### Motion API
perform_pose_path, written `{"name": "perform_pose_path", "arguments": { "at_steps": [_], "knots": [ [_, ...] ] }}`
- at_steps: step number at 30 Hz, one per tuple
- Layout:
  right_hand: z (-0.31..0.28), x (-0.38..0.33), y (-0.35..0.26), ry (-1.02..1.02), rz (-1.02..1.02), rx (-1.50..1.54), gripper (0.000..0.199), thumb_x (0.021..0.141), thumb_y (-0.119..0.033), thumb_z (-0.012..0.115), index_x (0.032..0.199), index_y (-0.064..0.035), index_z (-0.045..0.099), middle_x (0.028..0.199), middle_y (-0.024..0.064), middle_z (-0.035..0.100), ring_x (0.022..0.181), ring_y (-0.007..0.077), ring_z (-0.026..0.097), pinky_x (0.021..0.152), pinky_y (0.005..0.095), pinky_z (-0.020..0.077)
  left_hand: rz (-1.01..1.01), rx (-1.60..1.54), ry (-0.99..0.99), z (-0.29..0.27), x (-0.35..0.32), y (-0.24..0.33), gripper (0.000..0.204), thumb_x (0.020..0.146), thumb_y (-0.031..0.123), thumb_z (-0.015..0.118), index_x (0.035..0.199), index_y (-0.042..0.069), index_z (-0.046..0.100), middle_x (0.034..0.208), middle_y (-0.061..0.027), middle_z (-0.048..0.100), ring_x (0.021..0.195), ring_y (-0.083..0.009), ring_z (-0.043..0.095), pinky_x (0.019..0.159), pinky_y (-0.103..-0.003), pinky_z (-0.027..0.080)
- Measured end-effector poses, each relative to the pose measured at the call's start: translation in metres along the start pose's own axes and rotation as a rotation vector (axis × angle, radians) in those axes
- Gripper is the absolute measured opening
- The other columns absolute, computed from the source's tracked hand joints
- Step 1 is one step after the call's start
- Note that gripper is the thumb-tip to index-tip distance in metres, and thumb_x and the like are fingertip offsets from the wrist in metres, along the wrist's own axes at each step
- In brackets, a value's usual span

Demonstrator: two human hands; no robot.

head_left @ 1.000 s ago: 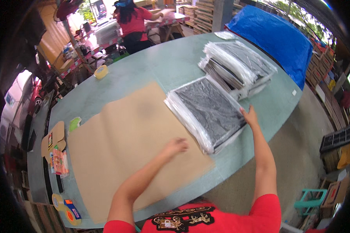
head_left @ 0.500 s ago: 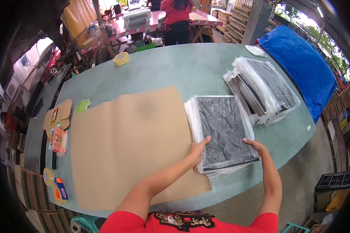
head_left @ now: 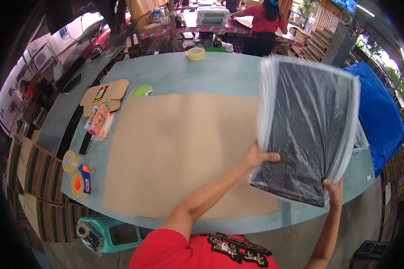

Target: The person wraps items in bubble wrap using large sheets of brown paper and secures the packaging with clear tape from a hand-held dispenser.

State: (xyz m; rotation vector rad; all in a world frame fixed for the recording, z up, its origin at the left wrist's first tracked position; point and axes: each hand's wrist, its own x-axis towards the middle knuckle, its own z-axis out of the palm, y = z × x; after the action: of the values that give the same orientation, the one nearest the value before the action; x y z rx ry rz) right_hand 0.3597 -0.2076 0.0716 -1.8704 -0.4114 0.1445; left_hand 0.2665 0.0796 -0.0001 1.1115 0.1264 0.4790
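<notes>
On the pale green counter (head_left: pixel 175 76) a large brown cardboard sheet (head_left: pixel 179 148) lies flat. Your hands grip a plastic-wrapped black pack (head_left: pixel 307 130) lifted above the counter's right side, left hand (head_left: pixel 258 158) and right hand (head_left: pixel 333 190) on its near edge, long axis pointing away from you.

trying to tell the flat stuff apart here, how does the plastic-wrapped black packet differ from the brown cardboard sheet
The plastic-wrapped black packet is raised off the table, gripped by the left hand and right hand; the brown cardboard sheet lies flat on the table.
The packet is black under glossy clear film; the sheet is plain matte brown.
The sheet covers far more area than the packet.
Both are flat and roughly rectangular.
</notes>
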Motion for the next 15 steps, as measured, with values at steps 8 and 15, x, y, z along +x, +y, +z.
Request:
{"name": "perform_pose_path", "arguments": {
  "at_steps": [8, 15],
  "knots": [
    [0.209, -0.011, -0.051, -0.13, -0.125, 0.59, 0.08, 0.055, -0.024, 0.082, 0.118, 0.0041, 0.04, 0.113, 0.0098, 0.047, 0.105, 0.0217, 0.043, 0.091, 0.0305, 0.0329, 0.295, 0.624, 0.381, -0.116, -0.091, 0.173, 0.084, 0.047, 0.026, 0.084, 0.111, -0.007, 0.043, 0.106, -0.0132, 0.051, 0.102, -0.0238, 0.048, 0.087, -0.033, 0.04],
    [0.306, -0.029, -0.056, -0.5, -0.276, 0.008, 0.081, 0.057, -0.033, 0.079, 0.12, -0.0002, 0.04, 0.119, 0.0147, 0.045, 0.108, 0.0229, 0.043, 0.09, 0.0378, 0.0367, 0.366, 0.541, 0.673, -0.232, -0.179, 0.195, 0.043, 0.061, 0.011, 0.071, 0.099, -0.002, 0.054, 0.096, -0.0093, 0.057, 0.086, -0.0199, 0.053, 0.08, -0.033, 0.043]
  ]
}}
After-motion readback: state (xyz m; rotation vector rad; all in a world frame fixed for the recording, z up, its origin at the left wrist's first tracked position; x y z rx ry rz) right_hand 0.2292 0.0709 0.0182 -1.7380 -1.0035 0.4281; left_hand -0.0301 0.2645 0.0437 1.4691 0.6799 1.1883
